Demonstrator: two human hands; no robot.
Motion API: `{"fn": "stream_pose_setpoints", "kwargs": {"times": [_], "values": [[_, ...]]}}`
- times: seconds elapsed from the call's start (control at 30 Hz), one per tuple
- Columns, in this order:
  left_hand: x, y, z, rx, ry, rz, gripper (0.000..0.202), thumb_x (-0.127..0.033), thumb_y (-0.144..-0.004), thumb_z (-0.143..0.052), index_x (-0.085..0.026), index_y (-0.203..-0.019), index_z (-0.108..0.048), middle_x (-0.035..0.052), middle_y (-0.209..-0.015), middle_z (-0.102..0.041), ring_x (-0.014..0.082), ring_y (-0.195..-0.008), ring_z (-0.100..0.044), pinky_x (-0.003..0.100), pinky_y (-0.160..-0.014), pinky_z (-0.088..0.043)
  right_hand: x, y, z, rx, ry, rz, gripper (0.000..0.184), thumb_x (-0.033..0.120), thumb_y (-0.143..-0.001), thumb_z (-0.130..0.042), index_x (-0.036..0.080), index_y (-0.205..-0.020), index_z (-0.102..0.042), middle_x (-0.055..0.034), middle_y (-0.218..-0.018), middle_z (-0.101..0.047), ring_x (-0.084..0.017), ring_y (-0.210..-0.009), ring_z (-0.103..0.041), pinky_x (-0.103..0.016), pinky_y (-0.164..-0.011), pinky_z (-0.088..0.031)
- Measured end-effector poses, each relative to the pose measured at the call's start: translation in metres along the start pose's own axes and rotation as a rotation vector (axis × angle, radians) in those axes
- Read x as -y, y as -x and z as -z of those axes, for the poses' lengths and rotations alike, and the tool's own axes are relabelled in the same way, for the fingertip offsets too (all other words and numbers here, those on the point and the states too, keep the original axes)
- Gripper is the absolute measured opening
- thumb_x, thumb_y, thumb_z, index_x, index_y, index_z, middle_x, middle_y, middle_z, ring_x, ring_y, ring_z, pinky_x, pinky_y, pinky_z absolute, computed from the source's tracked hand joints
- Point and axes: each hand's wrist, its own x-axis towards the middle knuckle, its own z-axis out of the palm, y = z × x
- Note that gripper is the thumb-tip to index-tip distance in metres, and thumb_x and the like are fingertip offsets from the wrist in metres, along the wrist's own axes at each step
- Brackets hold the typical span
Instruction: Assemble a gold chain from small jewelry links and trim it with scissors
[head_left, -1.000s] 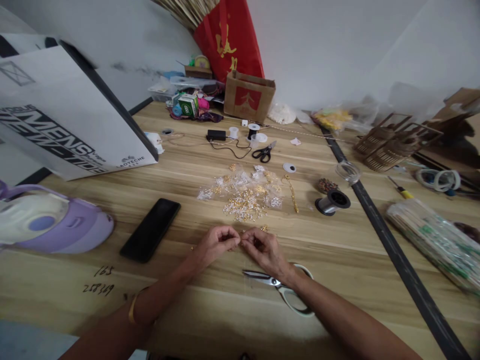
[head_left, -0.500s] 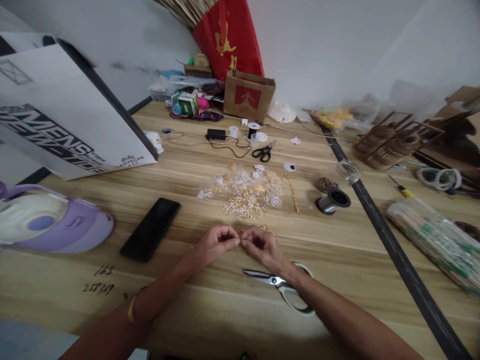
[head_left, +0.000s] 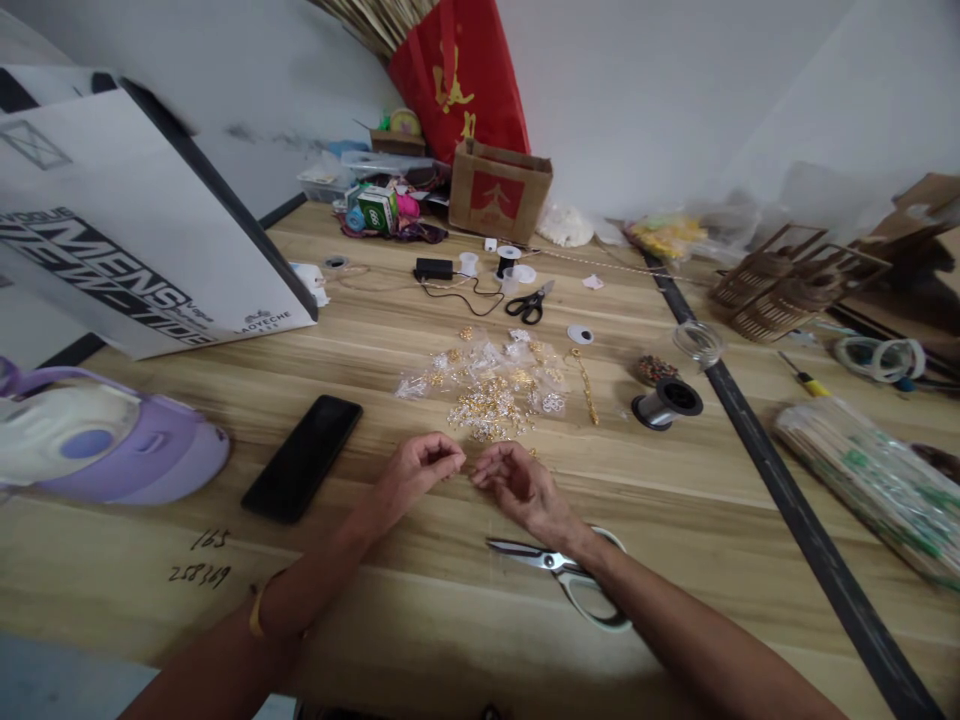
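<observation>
My left hand is closed in a pinch, thumb against forefinger; whatever it holds is too small to make out. Just to its right, my right hand has its fingers loosely curled and parted, with nothing visible in them. A narrow gap separates the two hands. Beyond them lies a pile of small gold and silver jewelry findings, with small clear plastic bags of more pieces behind it. A gold chain lies right of the bags. White-handled scissors rest open under my right wrist.
A black phone and a purple-and-white container lie to the left, below a large white box. Black-handled scissors are farther back. On the right are a wire spool, a bead pile and plastic-wrapped sticks.
My hands have come apart from fingertip contact. The left has shifted slightly left and up, still pinched, while the right hand's fingers have loosened and spread.
</observation>
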Motion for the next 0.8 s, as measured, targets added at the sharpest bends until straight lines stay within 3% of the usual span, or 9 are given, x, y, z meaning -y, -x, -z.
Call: {"fn": "stream_pose_setpoints", "kwargs": {"times": [0.43,0.8], "values": [[0.0012,-0.0010,0.0007,0.031,0.003,-0.002,0.014,-0.026,-0.069,-0.062,-0.013,-0.067,-0.058,-0.0020,-0.060,-0.056,0.0095,-0.058,-0.048,0.022,-0.058,-0.039,0.0011,-0.0001,0.0027,0.030,-0.039,-0.041,0.024,0.034,-0.086,-0.056,0.019,-0.103,-0.049,-0.0077,-0.095,-0.061,-0.015,-0.085,-0.061,-0.033,-0.079,-0.049],[0.0059,-0.0023,-0.0030,0.060,0.020,0.004,0.015,-0.027,-0.067,-0.062,-0.013,-0.067,-0.058,-0.0019,-0.059,-0.055,0.0098,-0.057,-0.049,0.022,-0.057,-0.039,0.0002,-0.0007,0.0005,-0.009,-0.136,-0.071,0.023,0.031,-0.079,-0.067,0.018,-0.090,-0.051,-0.0045,-0.087,-0.063,-0.013,-0.077,-0.063,-0.029,-0.074,-0.050]]}}
